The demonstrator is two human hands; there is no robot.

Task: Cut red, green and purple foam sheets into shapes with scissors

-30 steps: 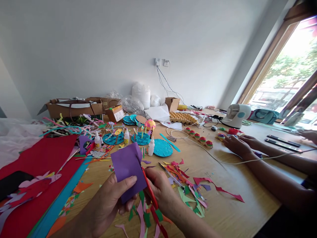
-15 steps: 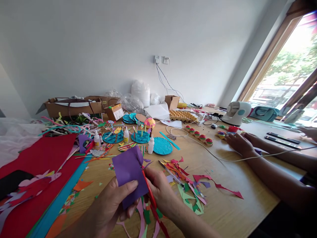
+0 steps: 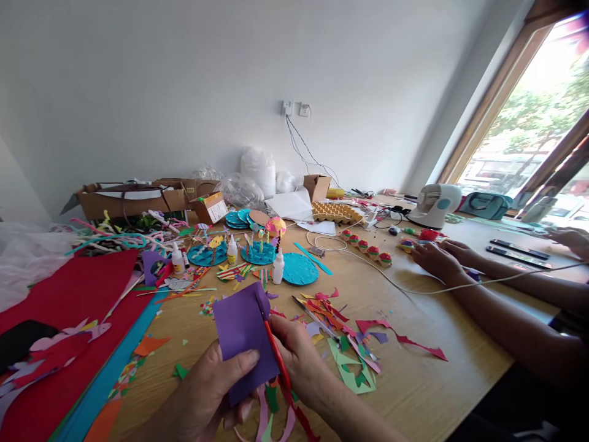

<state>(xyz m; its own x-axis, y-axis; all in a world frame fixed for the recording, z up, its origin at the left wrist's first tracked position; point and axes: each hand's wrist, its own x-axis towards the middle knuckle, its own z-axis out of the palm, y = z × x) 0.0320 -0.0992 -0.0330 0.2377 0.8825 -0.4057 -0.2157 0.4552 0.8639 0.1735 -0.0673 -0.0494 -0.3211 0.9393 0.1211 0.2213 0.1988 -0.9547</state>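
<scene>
Paper scraps [image 3: 328, 311], perhaps a pen [image 3: 317, 319], litter the table [image 3: 409, 380].

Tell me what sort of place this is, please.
Probably a craft room or small workshop. The left hand holds purple paper, the right hand red-handled scissors; coloured paper scraps litter the wooden table, and small white bottles, likely glue, stand behind.

Tilted purple paper [image 3: 243, 334], red-handled scissors [image 3: 280, 363] along its right edge.
</scene>
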